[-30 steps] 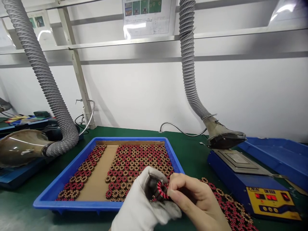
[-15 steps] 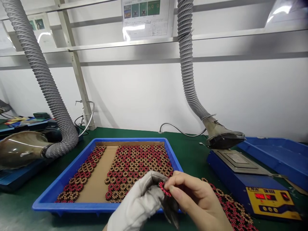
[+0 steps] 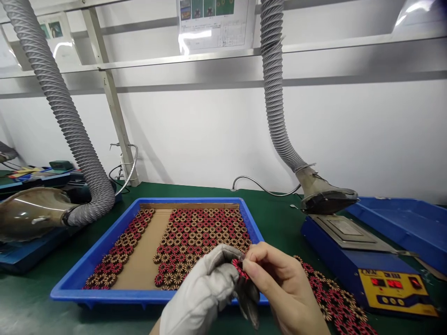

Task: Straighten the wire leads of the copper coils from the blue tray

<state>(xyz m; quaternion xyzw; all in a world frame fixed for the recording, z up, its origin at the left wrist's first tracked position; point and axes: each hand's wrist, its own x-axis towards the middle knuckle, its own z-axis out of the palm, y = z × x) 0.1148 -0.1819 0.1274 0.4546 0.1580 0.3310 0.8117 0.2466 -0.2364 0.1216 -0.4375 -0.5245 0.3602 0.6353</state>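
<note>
My left hand (image 3: 209, 284), in a white glove with grey, soiled fingertips, is closed on a small ring-shaped coil (image 3: 239, 269) wound in red. Bare thumb and forefinger of my right hand (image 3: 282, 284) pinch together at the coil's right edge, covering part of it. Whether a wire end is between them is too small to tell. Just behind both hands, a blue tray (image 3: 139, 295) holds rows of similar red and tan coils (image 3: 202, 237) on a cardboard liner (image 3: 138, 270).
More coils (image 3: 331, 298) lie loose on the green bench right of my hands. Beyond them sit a blue heating unit (image 3: 370, 270) with a yellow panel and a metal hot plate, a fume hose nozzle (image 3: 324, 197) above it, and another blue tray (image 3: 401, 223). A second nozzle (image 3: 35, 214) stands left.
Both hands stay together at the coil, the coil turning slightly and the right fingers shifting a little over its edge. The whole view has shifted slightly.
</note>
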